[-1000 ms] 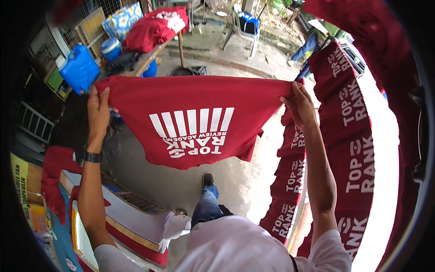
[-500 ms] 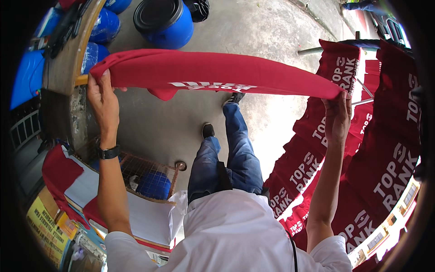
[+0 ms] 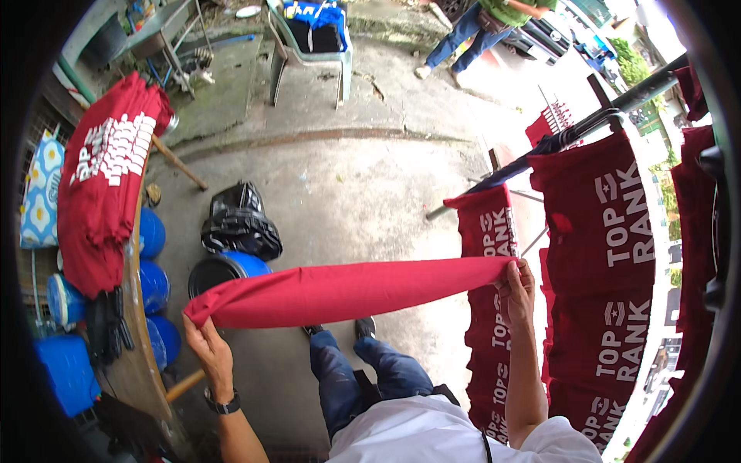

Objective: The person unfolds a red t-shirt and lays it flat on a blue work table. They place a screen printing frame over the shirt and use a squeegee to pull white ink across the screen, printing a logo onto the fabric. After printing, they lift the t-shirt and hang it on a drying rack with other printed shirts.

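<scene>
A long piece of red cloth point(image 3: 347, 293) is stretched between my two hands, out in front of my body. My left hand point(image 3: 208, 351), with a dark watch on the wrist, pinches its left end. At the other end, my right hand point(image 3: 519, 289) grips a corner between thumb and fingers. The upper face of the cloth looks plain. To my right hang several red printed cloths point(image 3: 598, 324) with white lettering. A stack of similar red cloths point(image 3: 108, 177) lies on the wooden table at the left.
Along the left runs a wooden table edge point(image 3: 135, 339), with blue drums point(image 3: 154, 285) beneath it. A black plastic bag point(image 3: 241, 220) lies by a black-lidded blue drum point(image 3: 231, 266). Ahead stand a plastic chair point(image 3: 309, 65) and a person in green point(image 3: 490, 31). A metal pole point(image 3: 648, 92) crosses at right.
My view has lifted and turned, bringing the cloth stack, chair and person into sight. The cloth now sits lower in view, and its white print no longer shows. Both hands keep their hold.
</scene>
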A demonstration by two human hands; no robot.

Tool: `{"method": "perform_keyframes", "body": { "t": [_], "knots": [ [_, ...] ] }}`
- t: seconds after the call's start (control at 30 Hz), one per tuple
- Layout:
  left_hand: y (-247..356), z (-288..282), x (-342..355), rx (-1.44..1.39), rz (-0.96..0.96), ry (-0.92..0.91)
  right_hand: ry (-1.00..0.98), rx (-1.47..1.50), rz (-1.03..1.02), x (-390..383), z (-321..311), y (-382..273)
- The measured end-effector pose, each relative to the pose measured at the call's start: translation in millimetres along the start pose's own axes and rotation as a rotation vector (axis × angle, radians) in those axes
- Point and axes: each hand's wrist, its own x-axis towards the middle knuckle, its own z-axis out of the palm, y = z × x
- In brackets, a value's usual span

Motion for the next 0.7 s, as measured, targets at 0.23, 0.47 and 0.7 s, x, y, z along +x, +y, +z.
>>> {"method": "perform_keyframes", "body": {
  "t": [0.23,0.47,0.7],
  "knots": [
    [-40.7,17.8,125.8,0.027,0.230,-0.049,0.191,0.015,-0.143,37.3,54.8,30.6],
    [-40.2,36.0,226.9,-0.365,-0.087,-0.290,0.168,0.043,-0.159,69.7,85.1,36.1],
    [-10.9,35.6,270.0,-0.270,0.030,-0.392,0.183,0.088,-0.288,91.1,99.1,28.6]
  ]
}}
